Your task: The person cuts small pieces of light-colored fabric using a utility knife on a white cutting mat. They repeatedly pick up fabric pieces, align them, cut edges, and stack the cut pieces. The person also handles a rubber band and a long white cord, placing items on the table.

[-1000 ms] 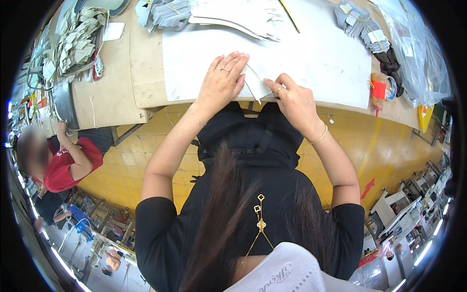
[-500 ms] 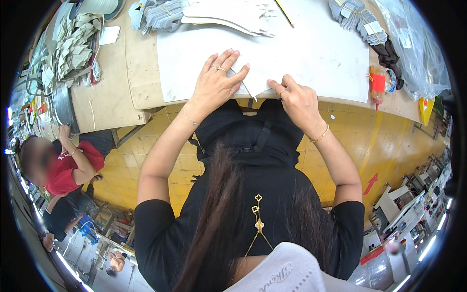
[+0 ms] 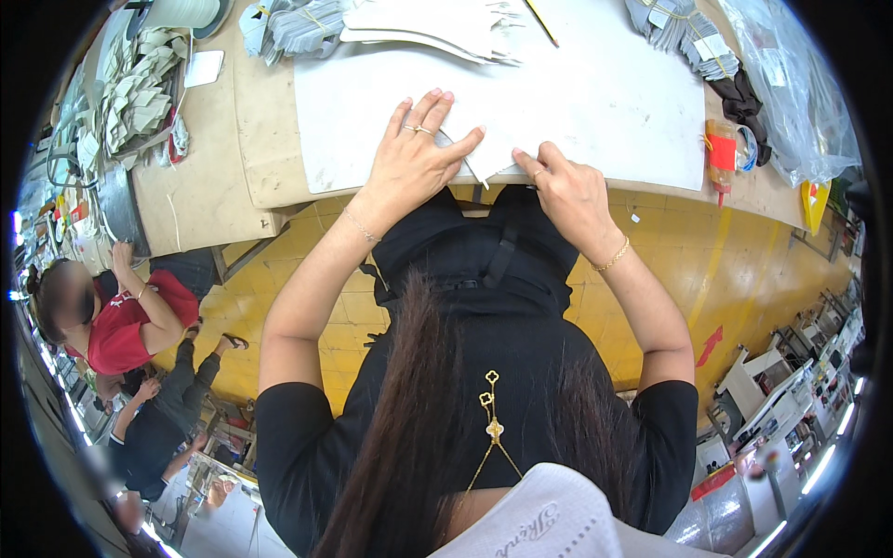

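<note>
A thin white piece [image 3: 486, 166], pale against the white sheet below it, lies at the table's near edge with one pointed corner toward me. My left hand [image 3: 419, 144] rests over its left side, fingers stretched and spread, the thumb reaching right. At the piece's right edge is my right hand [image 3: 567, 191], its fingers curled in and the thumb and forefinger brought together at the edge. The exact contact under these fingertips is hard to make out.
A white sheet [image 3: 642, 121] covers the table's middle. Beyond my hands lie stacked white pieces [image 3: 419, 23], banded grey bundles [image 3: 302, 33] and a pencil [image 3: 542, 23]. A red-banded bottle [image 3: 720, 153] and clear plastic bag [image 3: 791, 93] are right. Co-workers [image 3: 153, 316] are at left.
My left thumb has shifted slightly right; both hands otherwise stay almost in place. At the lower left, a co-worker in dark clothes has moved further into view.
</note>
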Available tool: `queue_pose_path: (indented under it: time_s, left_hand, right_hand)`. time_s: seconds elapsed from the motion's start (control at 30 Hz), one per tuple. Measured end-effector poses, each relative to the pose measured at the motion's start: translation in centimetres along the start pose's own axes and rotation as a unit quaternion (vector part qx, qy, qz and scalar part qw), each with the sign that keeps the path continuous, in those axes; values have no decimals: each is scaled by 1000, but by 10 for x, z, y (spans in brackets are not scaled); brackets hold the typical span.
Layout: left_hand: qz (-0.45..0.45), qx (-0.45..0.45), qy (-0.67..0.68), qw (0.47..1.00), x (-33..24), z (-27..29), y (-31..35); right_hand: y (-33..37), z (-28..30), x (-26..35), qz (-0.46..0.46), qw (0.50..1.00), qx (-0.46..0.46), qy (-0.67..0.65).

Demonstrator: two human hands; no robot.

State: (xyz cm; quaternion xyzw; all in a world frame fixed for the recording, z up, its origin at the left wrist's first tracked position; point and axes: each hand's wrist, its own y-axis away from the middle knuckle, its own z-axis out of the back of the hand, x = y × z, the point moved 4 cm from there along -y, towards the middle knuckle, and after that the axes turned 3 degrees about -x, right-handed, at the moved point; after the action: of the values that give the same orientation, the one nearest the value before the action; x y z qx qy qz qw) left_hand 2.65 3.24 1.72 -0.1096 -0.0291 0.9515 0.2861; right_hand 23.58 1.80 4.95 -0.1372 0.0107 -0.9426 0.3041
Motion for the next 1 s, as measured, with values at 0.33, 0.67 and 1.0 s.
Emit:
queue_pose_path:
  time_s: [0.33, 0.67, 1.0]
  left_hand:
    - [39, -9, 13, 999, -10, 5, -8]
    - [17, -61, 114, 991, -8, 24, -13]
    - [8, -90, 118, 989, -8, 33, -8]
  right_hand:
    - [16, 21, 7, -61, 994, -86, 27]
    - [13, 34, -3, -262, 960, 31, -98]
    - [2, 21, 8, -291, 943, 22, -159]
